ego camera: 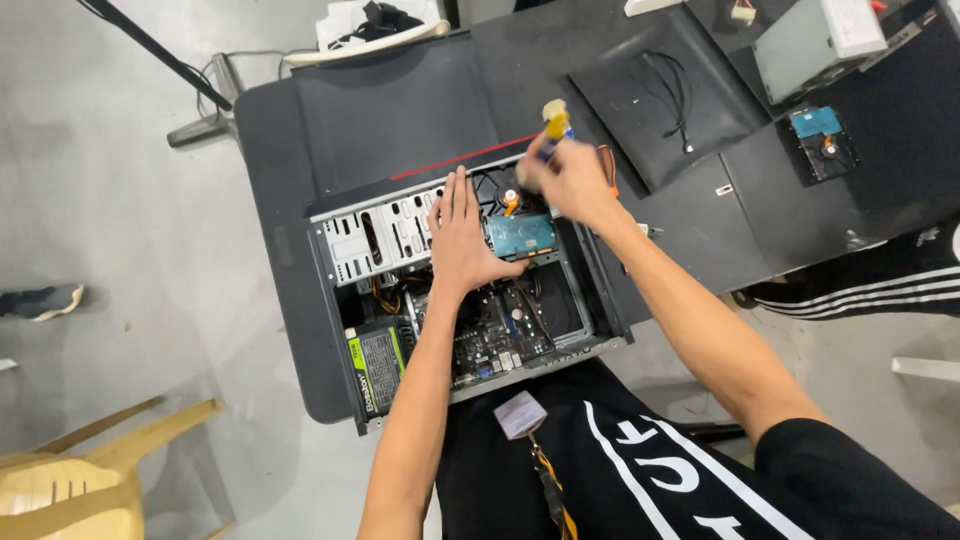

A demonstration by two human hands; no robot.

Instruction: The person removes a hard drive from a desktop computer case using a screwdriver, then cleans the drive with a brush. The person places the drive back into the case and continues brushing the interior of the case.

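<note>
A black table bears an open metal computer case, boxy and grey. The left hand lies flat inside, fingers spread, thumb touching a blue-topped hard drive. Just beyond, the right hand grips a yellow-handled screwdriver, fingers curled tight. Another drive lies well apart.

Bright even overhead light, soft shadows, right hand motion-blurred, wide-angle bending at edges

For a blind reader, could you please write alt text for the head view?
A person's left hand rests flat inside an open computer case on a black table, while the right hand holds a yellow-handled screwdriver above a hard drive.
</note>
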